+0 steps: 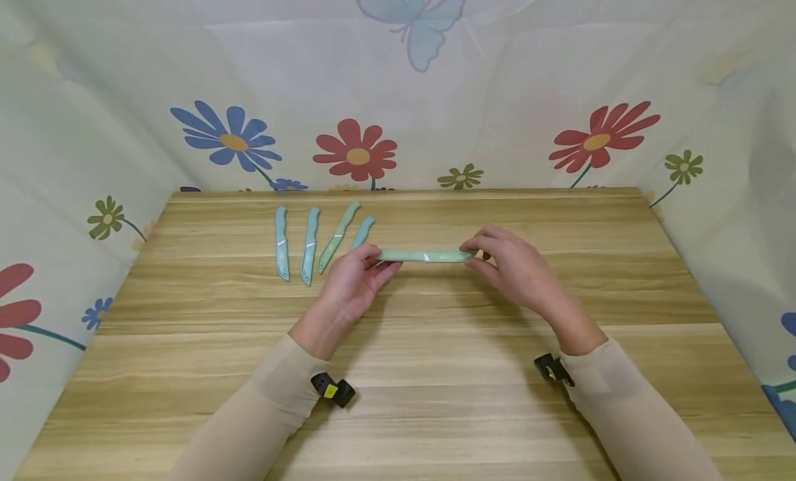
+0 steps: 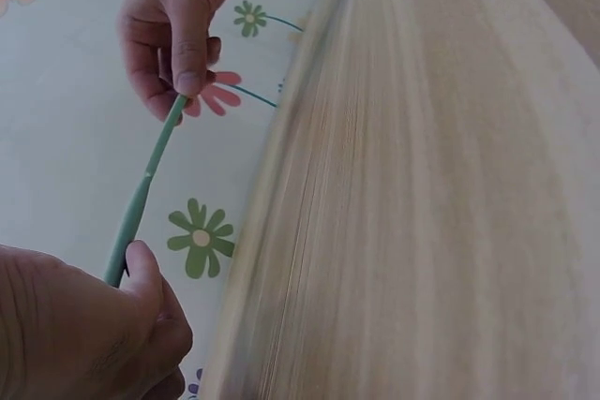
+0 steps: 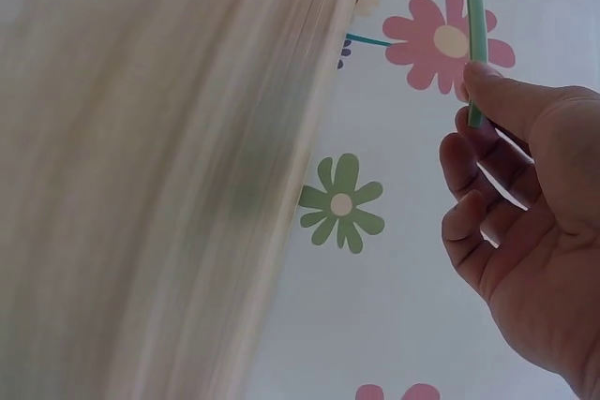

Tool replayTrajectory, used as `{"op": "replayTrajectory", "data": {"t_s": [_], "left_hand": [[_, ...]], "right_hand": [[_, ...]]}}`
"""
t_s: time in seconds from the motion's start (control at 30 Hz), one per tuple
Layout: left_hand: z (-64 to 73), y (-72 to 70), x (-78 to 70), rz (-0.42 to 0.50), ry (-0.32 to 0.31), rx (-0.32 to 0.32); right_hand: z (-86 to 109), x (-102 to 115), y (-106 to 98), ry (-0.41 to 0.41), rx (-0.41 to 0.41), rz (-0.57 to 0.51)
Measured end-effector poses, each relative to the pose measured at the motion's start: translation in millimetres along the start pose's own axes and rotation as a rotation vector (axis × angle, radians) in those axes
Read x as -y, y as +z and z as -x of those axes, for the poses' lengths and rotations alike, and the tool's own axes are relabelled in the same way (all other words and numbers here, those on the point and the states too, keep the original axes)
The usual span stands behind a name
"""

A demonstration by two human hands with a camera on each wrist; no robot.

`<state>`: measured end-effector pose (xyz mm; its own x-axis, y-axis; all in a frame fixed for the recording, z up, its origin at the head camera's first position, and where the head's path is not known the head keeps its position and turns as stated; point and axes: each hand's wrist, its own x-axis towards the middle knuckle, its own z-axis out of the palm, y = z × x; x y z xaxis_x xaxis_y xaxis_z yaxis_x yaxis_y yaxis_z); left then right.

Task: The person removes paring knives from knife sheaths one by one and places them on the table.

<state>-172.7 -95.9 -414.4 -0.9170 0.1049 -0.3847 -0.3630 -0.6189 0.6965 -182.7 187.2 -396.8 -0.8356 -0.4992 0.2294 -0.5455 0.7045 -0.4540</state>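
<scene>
A light green knife (image 1: 429,256) in a sheath is held level above the table, between both hands. My left hand (image 1: 351,280) pinches its handle end, and my right hand (image 1: 513,265) pinches the sheathed blade tip. In the left wrist view the green knife (image 2: 141,196) shows edge-on, with the left hand (image 2: 89,325) at the lower end and the right hand (image 2: 178,30) at the upper end. The right wrist view shows the right hand (image 3: 534,203) with thumb and fingertips on the tip of the knife (image 3: 477,30).
Left of the hands, on the wooden table (image 1: 435,398), lie a blue knife (image 1: 282,242), another blue knife (image 1: 309,246), a green knife (image 1: 338,238) and a blue knife (image 1: 363,232) partly hidden by the left hand. A flower-printed curtain (image 1: 497,87) stands behind the table.
</scene>
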Motion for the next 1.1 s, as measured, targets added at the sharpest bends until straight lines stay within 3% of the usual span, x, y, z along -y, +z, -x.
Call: {"op": "replayTrajectory", "data": {"t_s": [0.3,0.57,0.77,0.93,1.1], "left_hand": [[-0.9,0.6,-1.9,-0.019,0.017,0.005],[0.8,0.3,-5.1,-0.167,0.074,0.01],[1.4,2.4,-7.6,-0.254,0.129,-0.021],[2.0,2.7,-9.2,-0.307,0.209,-0.034],[2.5,3.0,-10.2,-0.518,0.37,-0.051]], "right_hand": [[-0.4,0,-1,-0.024,-0.027,0.008],[-0.5,1,0,-0.037,-0.045,0.016],[-0.1,0,1,-0.022,-0.048,0.022],[0.0,0,-1,-0.025,-0.052,0.028],[0.2,0,-2,-0.034,-0.062,0.028]]}}
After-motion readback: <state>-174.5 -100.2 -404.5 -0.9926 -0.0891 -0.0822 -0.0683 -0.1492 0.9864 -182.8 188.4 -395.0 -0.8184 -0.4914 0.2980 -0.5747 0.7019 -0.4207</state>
